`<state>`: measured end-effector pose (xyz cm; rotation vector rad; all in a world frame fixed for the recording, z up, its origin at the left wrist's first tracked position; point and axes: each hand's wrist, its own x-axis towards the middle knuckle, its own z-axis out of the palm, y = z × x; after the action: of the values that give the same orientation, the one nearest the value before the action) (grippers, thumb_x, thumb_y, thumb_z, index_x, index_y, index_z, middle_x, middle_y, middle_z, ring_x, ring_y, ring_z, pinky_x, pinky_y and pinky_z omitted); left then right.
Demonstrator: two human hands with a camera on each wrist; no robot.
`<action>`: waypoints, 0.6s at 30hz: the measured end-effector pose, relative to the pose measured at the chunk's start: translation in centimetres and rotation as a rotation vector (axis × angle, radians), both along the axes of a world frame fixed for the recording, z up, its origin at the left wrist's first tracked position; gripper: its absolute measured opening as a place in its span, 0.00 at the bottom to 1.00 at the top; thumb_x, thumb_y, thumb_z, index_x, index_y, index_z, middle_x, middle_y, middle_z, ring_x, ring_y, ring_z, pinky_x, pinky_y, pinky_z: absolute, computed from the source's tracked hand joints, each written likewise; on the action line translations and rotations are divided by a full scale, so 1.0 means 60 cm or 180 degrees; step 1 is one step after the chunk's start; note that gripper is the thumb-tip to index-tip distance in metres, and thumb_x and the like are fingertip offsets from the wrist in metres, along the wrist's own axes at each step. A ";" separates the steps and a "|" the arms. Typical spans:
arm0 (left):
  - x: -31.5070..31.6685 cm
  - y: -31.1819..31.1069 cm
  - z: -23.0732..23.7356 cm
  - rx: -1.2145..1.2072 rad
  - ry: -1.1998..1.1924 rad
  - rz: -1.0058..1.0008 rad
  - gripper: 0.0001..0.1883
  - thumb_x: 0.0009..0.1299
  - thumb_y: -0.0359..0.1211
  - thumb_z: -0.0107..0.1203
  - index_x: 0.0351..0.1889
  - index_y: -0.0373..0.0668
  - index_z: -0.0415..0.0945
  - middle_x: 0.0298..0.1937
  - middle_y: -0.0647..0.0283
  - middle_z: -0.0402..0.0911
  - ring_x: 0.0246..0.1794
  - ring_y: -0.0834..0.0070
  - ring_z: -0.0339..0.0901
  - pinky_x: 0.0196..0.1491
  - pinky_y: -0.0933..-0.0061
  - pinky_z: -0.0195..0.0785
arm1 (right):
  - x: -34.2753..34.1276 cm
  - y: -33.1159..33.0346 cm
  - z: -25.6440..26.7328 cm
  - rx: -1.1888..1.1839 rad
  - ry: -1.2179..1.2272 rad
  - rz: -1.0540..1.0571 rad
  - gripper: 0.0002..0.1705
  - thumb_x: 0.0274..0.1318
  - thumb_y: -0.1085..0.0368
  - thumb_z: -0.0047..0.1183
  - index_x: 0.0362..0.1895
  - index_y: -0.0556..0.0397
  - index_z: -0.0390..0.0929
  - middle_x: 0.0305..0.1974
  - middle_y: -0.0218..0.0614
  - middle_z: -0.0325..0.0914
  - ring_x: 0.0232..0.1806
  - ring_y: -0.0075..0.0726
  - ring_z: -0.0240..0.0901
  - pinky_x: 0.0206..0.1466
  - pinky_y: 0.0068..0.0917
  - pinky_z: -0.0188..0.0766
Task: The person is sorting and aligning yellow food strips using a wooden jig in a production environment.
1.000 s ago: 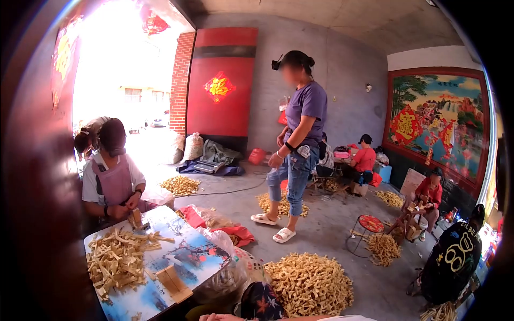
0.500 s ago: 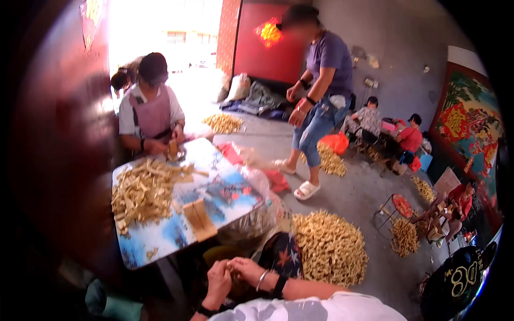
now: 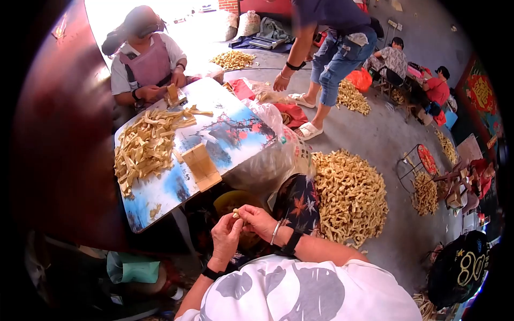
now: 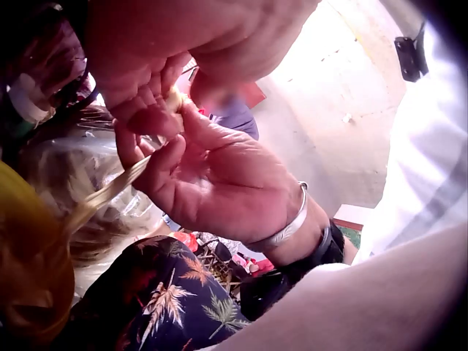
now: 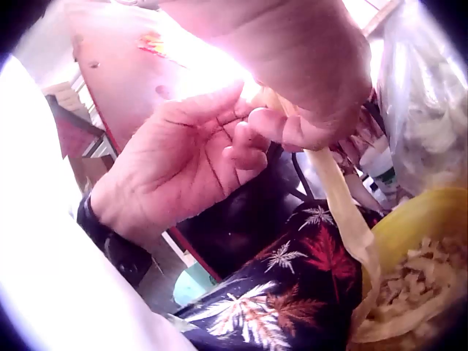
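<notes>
In the head view my left hand and right hand meet over my lap, fingertips together around a small pale yellow piece. It is the bunched end of a long flat strip, which trails from my right hand's curled fingers in the right wrist view. The same strip slants down to the left in the left wrist view. My left hand pinches the bunched end from the other side with thumb and fingers. Below the hands is a yellow bowl with small pale pieces in it; the strip's lower part hangs at its rim.
A painted table ahead bears a heap of flat strips and a wooden block. A large pile of knotted pieces lies on the floor at right. One person works across the table; another bends beside it.
The head view has tilted down, bringing both hands and the bunched piece fully into sight. The standing person has bent forward with an arm reaching down toward the bags.
</notes>
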<state>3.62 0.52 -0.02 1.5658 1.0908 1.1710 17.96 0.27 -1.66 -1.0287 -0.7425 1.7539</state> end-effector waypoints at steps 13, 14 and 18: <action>-0.051 0.069 0.021 -0.1546 -0.0648 -0.0366 0.05 0.73 0.30 0.54 0.37 0.39 0.78 0.27 0.69 0.78 0.21 0.82 0.73 0.27 0.81 0.68 | 0.049 -0.013 0.056 0.1635 -0.2667 -0.0386 0.08 0.60 0.63 0.55 0.33 0.55 0.76 0.22 0.45 0.76 0.24 0.50 0.77 0.28 0.38 0.70; -0.057 0.070 0.019 -0.1841 -0.1170 -0.0577 0.04 0.73 0.30 0.55 0.41 0.40 0.78 0.31 0.68 0.80 0.24 0.82 0.74 0.30 0.81 0.70 | 0.044 -0.014 0.049 0.1685 -0.2690 -0.0481 0.08 0.61 0.62 0.55 0.33 0.54 0.76 0.22 0.45 0.76 0.24 0.51 0.76 0.28 0.38 0.69; -0.021 0.045 0.007 -0.2317 -0.2642 -0.0668 0.14 0.71 0.28 0.59 0.53 0.41 0.72 0.46 0.63 0.80 0.42 0.78 0.77 0.48 0.74 0.72 | 0.022 -0.014 0.040 0.2102 -0.3192 -0.0772 0.08 0.60 0.62 0.55 0.33 0.52 0.75 0.23 0.44 0.76 0.26 0.53 0.76 0.28 0.41 0.70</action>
<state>2.38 3.22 0.42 0.5148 0.6404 0.9658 19.28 -0.57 0.76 -1.4054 -1.5870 0.5944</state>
